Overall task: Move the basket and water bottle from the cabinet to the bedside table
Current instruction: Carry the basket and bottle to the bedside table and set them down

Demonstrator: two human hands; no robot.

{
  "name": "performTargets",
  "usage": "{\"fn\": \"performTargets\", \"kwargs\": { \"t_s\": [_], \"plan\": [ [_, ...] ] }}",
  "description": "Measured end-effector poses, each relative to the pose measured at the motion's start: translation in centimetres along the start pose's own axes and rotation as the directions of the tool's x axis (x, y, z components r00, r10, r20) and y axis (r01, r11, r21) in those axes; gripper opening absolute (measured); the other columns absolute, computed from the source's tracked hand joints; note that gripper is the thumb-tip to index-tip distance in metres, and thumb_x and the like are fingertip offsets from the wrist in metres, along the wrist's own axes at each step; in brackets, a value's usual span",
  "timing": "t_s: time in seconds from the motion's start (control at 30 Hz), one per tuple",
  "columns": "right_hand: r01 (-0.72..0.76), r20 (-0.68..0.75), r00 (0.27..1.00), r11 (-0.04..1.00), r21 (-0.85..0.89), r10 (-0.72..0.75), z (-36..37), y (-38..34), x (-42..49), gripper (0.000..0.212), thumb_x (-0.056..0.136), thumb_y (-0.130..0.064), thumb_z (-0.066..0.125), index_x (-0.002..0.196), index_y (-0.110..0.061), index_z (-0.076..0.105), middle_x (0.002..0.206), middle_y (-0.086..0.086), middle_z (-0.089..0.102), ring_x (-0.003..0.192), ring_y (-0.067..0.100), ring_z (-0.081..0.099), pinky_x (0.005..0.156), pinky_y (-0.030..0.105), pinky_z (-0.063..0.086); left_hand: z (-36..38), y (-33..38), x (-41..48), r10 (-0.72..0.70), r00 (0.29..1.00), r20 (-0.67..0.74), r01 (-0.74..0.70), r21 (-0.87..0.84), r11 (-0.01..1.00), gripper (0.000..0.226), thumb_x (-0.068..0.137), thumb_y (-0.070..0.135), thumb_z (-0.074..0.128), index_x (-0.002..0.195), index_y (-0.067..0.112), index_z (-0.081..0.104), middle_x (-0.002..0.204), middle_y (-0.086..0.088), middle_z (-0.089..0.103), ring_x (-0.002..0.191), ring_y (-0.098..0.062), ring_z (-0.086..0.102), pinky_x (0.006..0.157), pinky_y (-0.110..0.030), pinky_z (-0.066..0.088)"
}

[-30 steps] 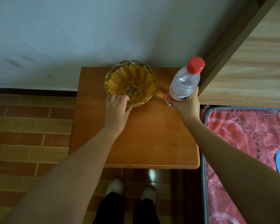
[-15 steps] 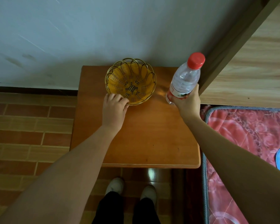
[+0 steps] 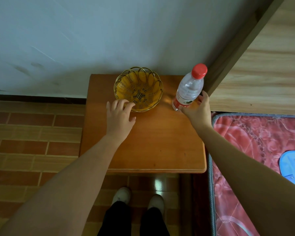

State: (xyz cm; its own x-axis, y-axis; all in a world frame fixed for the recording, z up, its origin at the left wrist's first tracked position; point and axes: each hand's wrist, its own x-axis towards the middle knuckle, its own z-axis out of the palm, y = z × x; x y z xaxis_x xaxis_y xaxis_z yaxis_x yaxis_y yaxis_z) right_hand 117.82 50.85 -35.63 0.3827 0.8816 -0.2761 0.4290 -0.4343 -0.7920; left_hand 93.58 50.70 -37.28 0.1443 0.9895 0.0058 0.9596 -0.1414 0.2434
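Note:
A yellow woven basket (image 3: 126, 84) with a gold wire rim sits empty at the back of the brown wooden bedside table (image 3: 157, 142). My left hand (image 3: 120, 116) is open with its fingers spread, and the fingertips just reach the basket's near rim. A clear water bottle (image 3: 188, 89) with a red cap and red label stands upright at the table's back right corner. My right hand (image 3: 198, 111) curls loosely around the bottle's base. Thumb and fingers are apart, and a gap shows between palm and bottle.
A pale wall runs behind the table. A wooden headboard (image 3: 262, 74) stands right beside the bottle. A red patterned mattress (image 3: 245, 142) with a blue item (image 3: 293, 164) on it lies to the right. Brick-patterned floor (image 3: 32, 133) spreads left, and my shoes (image 3: 121, 195) are below.
My left hand let go of the basket's rim and drew back with fingers spread. The bottle came down upright onto the table, and my right hand loosened around it.

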Motion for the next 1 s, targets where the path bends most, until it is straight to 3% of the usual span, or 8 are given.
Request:
{"fn": "performTargets", "kwargs": {
  "t_s": [0.1,0.23,0.43,0.53,0.67,0.8,1.0],
  "plan": [
    [-0.050,0.027,0.998,0.997,-0.051,0.052,-1.5,-1.3,-1.9,0.098,0.071,-0.039,0.076,0.145,-0.009,0.019,0.150,0.012,0.032,0.137,0.029,0.032,0.111,0.050,0.033,-2.5,0.3,-0.8,0.005,1.000,0.030,-0.005,-0.019,1.000,0.049,0.077,0.032,0.071,0.121,0.019,0.054,0.125,-0.008,0.054,0.124,-0.029,0.042,0.110,-0.059,0.021],
    [-0.040,0.025,0.999,0.992,-0.120,0.043,-4.1,-3.8,-4.8,0.083,0.079,-0.034,0.070,0.143,-0.010,0.024,0.148,0.015,0.034,0.133,0.031,0.036,0.107,0.047,0.037,-7.3,1.0,-1.2,0.004,1.000,0.013,-0.003,-0.073,0.997,0.048,0.079,0.035,0.067,0.121,0.017,0.054,0.125,-0.008,0.056,0.123,-0.030,0.043,0.109,-0.059,0.024],
    [0.169,0.022,0.985,0.946,-0.278,-0.170,-8.9,-10.7,-8.5,0.066,0.086,-0.030,0.063,0.140,-0.011,0.031,0.145,0.012,0.038,0.130,0.028,0.041,0.103,0.038,0.038,-16.7,2.7,-0.8,0.022,0.994,-0.111,-0.041,-0.169,0.985,0.039,0.083,0.030,0.063,0.117,0.011,0.056,0.115,-0.011,0.062,0.111,-0.032,0.052,0.093,-0.046,0.042],
    [0.272,0.041,0.960,0.893,-0.358,-0.276,-10.8,-14.4,-10.6,0.063,0.086,-0.035,0.061,0.138,-0.012,0.034,0.142,0.010,0.041,0.128,0.026,0.041,0.102,0.040,0.039,-21.6,3.9,-0.9,-0.025,0.991,-0.129,0.000,-0.188,0.982,0.039,0.085,0.031,0.059,0.120,0.013,0.054,0.118,-0.008,0.060,0.113,-0.028,0.050,0.084,-0.042,0.045],
    [0.425,0.073,0.891,0.769,-0.478,-0.447,-13.0,-19.5,-13.6,0.057,0.088,-0.035,0.057,0.136,-0.012,0.037,0.141,0.009,0.044,0.130,0.028,0.039,0.106,0.041,0.036,-26.9,4.4,-1.3,0.014,0.988,-0.153,-0.032,-0.115,0.993,0.040,0.086,0.032,0.057,0.120,0.012,0.054,0.117,-0.010,0.061,0.113,-0.029,0.051,0.085,-0.043,0.044],
    [0.478,0.088,0.843,0.663,-0.575,-0.531,-15.1,-23.6,-16.3,0.052,0.090,-0.033,0.052,0.136,-0.011,0.039,0.142,0.009,0.044,0.133,0.027,0.035,0.108,0.040,0.031,-31.5,4.7,-2.3,0.041,0.986,-0.163,-0.049,-0.042,0.998,0.040,0.087,0.033,0.053,0.120,0.011,0.053,0.118,-0.010,0.060,0.113,-0.030,0.050,0.085,-0.041,0.042],
    [0.522,0.093,0.796,0.600,-0.606,-0.598,-17.2,-28.1,-20.3,0.047,0.093,-0.032,0.047,0.135,-0.010,0.042,0.140,0.010,0.047,0.133,0.027,0.035,0.109,0.040,0.030,-36.8,5.6,-5.1,0.058,0.983,-0.176,-0.060,-0.009,0.998,0.040,0.089,0.034,0.051,0.122,0.011,0.051,0.121,-0.010,0.058,0.114,-0.029,0.048,0.086,-0.040,0.042]
  ]
}}
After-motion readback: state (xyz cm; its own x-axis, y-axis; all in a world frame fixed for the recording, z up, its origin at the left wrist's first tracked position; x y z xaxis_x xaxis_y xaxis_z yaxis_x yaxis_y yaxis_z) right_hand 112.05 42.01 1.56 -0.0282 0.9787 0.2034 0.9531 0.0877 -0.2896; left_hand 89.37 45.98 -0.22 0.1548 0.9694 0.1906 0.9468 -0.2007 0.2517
